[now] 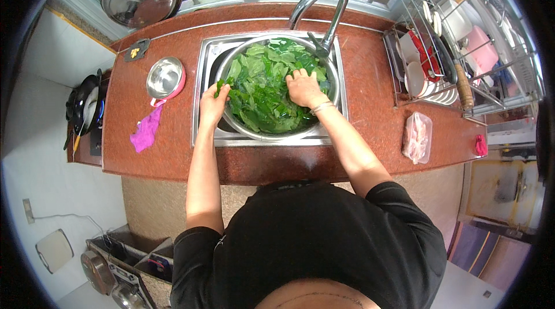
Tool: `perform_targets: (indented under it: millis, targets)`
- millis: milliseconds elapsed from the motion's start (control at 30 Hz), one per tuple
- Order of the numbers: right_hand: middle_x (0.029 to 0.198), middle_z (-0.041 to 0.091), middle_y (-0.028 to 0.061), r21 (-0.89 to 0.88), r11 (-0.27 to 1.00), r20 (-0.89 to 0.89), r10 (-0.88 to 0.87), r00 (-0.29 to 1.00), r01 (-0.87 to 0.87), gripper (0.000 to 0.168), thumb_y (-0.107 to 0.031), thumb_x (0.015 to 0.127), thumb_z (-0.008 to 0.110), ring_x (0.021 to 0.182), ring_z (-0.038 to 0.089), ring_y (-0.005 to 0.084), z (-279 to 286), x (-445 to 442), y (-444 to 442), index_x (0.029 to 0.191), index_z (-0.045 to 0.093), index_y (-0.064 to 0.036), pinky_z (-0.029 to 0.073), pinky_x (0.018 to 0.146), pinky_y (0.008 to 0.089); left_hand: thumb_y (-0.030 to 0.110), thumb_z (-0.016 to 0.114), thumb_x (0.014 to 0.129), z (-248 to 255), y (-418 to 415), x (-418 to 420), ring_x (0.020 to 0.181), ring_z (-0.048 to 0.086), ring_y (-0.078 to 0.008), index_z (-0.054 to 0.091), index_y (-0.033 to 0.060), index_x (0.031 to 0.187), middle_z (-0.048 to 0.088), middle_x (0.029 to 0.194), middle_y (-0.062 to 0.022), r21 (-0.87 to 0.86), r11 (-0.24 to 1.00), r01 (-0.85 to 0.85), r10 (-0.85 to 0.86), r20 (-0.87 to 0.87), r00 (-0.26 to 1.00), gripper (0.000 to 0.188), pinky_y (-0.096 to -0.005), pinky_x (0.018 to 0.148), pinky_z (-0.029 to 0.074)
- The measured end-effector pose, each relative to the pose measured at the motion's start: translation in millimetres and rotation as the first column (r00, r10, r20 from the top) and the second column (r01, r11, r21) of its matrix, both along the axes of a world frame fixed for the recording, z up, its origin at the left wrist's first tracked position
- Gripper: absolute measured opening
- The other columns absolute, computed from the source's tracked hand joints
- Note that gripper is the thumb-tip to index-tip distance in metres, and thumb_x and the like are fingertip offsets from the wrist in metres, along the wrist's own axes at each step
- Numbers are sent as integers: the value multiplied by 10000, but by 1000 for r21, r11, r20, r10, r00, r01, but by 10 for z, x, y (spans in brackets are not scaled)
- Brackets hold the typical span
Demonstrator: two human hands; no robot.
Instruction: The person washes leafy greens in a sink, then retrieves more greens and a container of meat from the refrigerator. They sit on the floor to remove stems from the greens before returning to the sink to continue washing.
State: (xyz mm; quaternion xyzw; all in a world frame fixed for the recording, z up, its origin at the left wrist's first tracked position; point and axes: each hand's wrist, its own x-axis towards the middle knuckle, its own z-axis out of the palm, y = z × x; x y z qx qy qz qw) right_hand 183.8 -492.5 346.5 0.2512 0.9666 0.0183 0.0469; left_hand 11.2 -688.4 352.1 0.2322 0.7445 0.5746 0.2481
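Note:
A wide round metal basin sits over the steel sink, full of green leaves in water. At the basin's left rim, my left hand pinches a few leaves between thumb and fingers. My right hand rests on the leaves at the right side, fingers curled down among them; whether it grips any is hidden. Just above that hand, the chrome faucet arches over the basin's upper right edge.
Left on the red counter are a metal bowl with pink outside and a purple cloth. At right stand a dish rack and a plastic tub of raw meat. A wok is on a lit stove at far left.

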Motion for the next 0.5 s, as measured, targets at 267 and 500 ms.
perform_targets:
  millis: [267, 500]
  targets:
    - [1130, 606, 132, -471, 881, 65, 81, 995, -41, 455, -319, 773, 643, 1086, 553, 302, -291, -326, -434, 1154, 585, -77, 411, 941, 434, 76, 433, 916, -311, 132, -49, 781, 611, -110, 587, 55, 1028, 633, 841, -39, -185, 971, 151, -152, 11, 988, 191, -215, 634, 453]
    - [1305, 494, 170, -906, 368, -313, -245, 918, -210, 489, -91, 816, 592, 1203, 474, 270, 173, 60, 297, 1282, 469, -7, 357, 1031, 349, 287, 642, 775, -263, 156, 69, 887, 624, -350, 629, 28, 1014, 649, 902, -207, -329, 937, 114, -228, -333, 915, 353, -397, 784, 479]
